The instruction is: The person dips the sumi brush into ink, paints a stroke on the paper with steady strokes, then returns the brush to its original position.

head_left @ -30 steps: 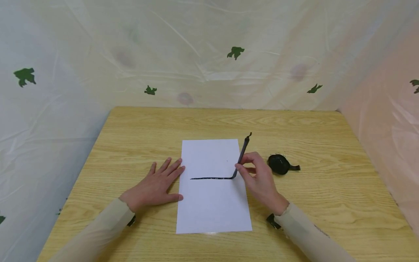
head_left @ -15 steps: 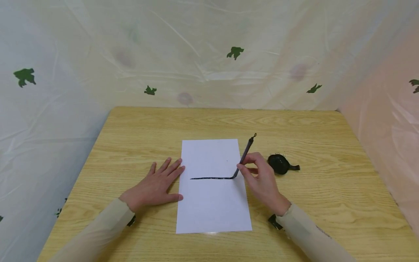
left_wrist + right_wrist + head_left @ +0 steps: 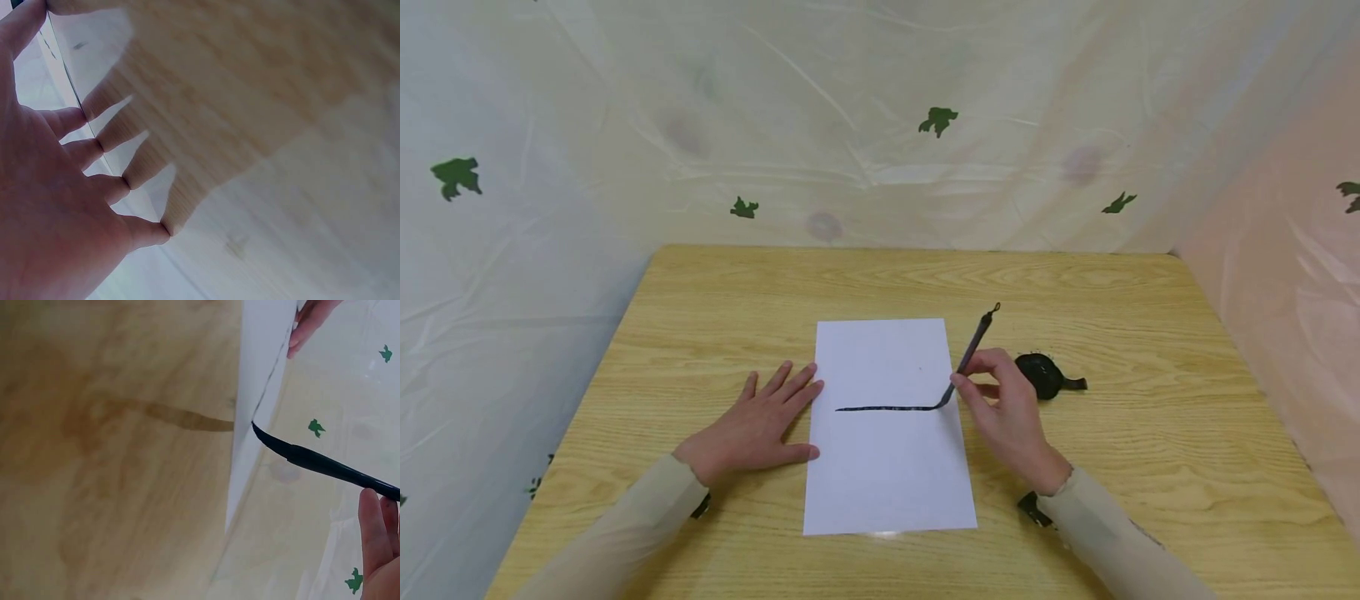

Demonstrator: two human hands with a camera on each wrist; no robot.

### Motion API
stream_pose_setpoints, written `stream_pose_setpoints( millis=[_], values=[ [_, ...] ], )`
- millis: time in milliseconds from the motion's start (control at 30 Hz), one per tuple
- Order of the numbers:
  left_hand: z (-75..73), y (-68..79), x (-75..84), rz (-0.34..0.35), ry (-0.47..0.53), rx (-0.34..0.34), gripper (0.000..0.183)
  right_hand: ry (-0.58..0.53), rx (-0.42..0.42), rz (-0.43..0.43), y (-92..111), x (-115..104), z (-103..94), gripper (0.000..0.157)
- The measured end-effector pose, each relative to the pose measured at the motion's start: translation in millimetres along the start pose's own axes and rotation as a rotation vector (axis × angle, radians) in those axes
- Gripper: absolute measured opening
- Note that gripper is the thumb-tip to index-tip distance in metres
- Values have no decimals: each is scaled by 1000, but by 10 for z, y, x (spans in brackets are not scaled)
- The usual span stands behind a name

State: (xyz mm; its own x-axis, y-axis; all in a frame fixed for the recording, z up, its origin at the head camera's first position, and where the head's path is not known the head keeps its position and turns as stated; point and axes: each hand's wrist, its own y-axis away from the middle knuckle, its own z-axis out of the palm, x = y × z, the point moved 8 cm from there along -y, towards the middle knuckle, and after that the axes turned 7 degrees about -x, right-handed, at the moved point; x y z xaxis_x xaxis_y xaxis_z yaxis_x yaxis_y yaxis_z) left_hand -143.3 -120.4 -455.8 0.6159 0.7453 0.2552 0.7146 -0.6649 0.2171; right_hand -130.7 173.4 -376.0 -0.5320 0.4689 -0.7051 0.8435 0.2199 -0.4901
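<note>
A sheet of white paper (image 3: pixel 887 483) lies on the wooden table, crossed by a black horizontal stroke (image 3: pixel 887 408). My right hand (image 3: pixel 1006 421) pinches a dark paintbrush (image 3: pixel 972 348) by its handle, which leans to the right. The brush's bent tip touches the paper at the stroke's right end; in the right wrist view the bristles (image 3: pixel 270 439) curve down onto the sheet. My left hand (image 3: pixel 756 429) rests flat with spread fingers, fingertips at the paper's left edge. The left wrist view shows its palm (image 3: pixel 50 206) from below the fingers, with the fingertips on the tabletop.
A small round black ink dish (image 3: pixel 1037 377) with a short handle sits right of the paper, just beyond my right hand. The wooden table (image 3: pixel 1150 450) ends at pale sheeting (image 3: pixel 865 125) with green bird-like shapes on it.
My right hand and the brush have moved slightly to the right, the handle leaning further over. The black stroke's right end has lengthened a little. The left hand and paper stay put.
</note>
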Motion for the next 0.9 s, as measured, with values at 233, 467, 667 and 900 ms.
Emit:
stream_pose_setpoints(
  millis=[233, 467, 667, 900],
  values=[
    [0, 2, 4, 0, -6, -3, 88, -31, 82, -41, -23, -93, -170, 31],
    [15, -11, -17, -5, 3, -5, 89, -120, 140, -133, -70, -419, -407, 34],
    [23, -7, -17, -6, 1, -15, 90, -203, 181, -182, -19, -393, -606, 27],
    [9, -7, -8, 0, -6, 9, 89, -265, 228, -214, 90, -200, -740, 29]
  ],
)
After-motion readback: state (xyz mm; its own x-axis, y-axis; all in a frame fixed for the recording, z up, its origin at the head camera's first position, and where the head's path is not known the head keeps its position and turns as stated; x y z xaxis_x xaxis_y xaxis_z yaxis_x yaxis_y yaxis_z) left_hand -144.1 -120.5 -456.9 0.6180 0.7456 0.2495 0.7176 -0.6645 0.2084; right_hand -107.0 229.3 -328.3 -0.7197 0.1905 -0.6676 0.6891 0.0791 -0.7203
